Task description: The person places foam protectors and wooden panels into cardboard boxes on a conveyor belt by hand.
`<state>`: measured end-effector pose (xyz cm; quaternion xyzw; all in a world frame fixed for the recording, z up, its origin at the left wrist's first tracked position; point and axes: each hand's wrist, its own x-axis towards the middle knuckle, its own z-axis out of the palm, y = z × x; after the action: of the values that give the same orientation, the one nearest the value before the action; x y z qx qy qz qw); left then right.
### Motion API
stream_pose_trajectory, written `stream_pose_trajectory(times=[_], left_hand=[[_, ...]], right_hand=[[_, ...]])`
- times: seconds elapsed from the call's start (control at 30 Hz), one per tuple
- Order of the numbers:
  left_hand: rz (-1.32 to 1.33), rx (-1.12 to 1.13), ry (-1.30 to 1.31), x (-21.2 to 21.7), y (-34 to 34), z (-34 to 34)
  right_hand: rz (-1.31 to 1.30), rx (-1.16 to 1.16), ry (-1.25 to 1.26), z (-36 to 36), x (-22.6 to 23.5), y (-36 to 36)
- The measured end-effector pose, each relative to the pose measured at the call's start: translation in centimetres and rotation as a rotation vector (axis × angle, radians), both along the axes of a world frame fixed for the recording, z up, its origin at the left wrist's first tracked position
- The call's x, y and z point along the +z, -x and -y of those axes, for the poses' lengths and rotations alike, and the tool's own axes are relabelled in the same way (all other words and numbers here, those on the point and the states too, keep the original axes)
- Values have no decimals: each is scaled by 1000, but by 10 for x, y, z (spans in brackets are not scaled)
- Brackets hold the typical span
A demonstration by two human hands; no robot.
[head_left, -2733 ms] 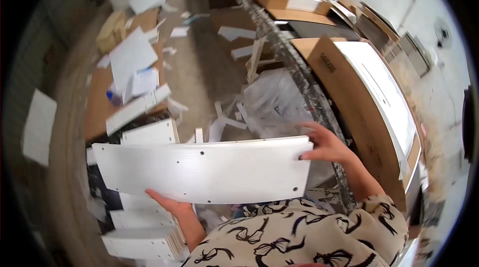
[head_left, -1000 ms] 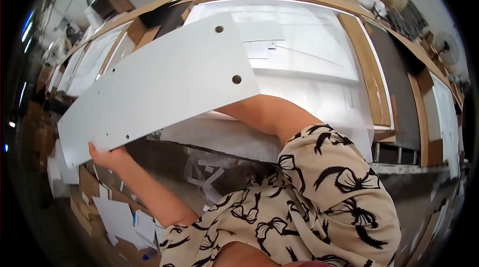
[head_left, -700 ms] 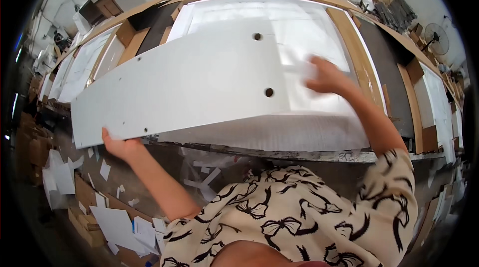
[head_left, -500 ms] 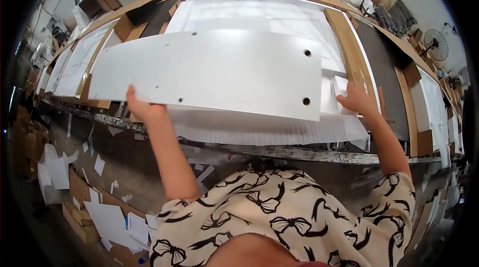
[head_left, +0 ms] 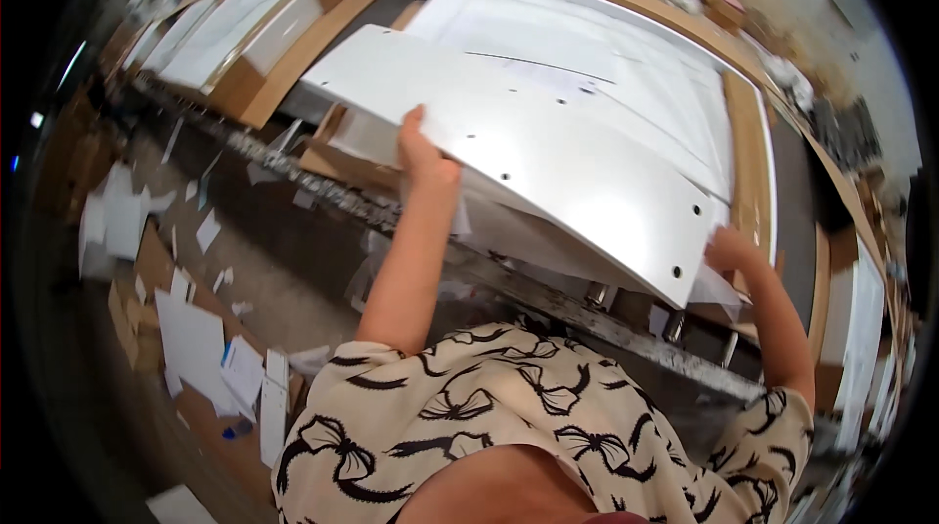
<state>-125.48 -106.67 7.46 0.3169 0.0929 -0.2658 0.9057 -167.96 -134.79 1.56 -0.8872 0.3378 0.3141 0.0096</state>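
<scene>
A long white panel (head_left: 548,152) with several small holes and two larger dark ones at its right end lies slanted over an open cardboard carton (head_left: 751,167). My left hand (head_left: 428,154) is closed on the panel's near edge, thumb on top and fingers underneath. Close by the panel's right end is my right hand (head_left: 736,252), smeared by motion, so its fingers do not show clearly. Inside the carton, behind the panel, lie white wrapped sheets (head_left: 548,20). Thin translucent wrapping (head_left: 719,297) hangs below the panel's right end.
The carton stands on a long bench with a worn front rail (head_left: 626,323). More open cartons (head_left: 293,30) with white contents line up at left and right. On the floor at lower left lie white board scraps (head_left: 191,333) and cardboard.
The panel has swung aslant, its right end nearer me and its left end farther away. My right hand has left the small white block. The whole view has turned.
</scene>
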Motion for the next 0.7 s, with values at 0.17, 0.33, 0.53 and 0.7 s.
stream_pose_trajectory(times=[0.17, 0.33, 0.53, 0.7], left_hand=[[-50, 107, -27, 14, 5, -23], [-72, -150, -107, 23, 22, -29], [-112, -524, -140, 15, 54, -23], [-151, -579, -285, 19, 68, -24]], right_hand=[[877, -960, -885, -52, 99, -83], [1104, -871, -528, -68, 75, -96], [1012, -607, -249, -2, 49, -40], [1058, -584, -406, 31, 40, -34]])
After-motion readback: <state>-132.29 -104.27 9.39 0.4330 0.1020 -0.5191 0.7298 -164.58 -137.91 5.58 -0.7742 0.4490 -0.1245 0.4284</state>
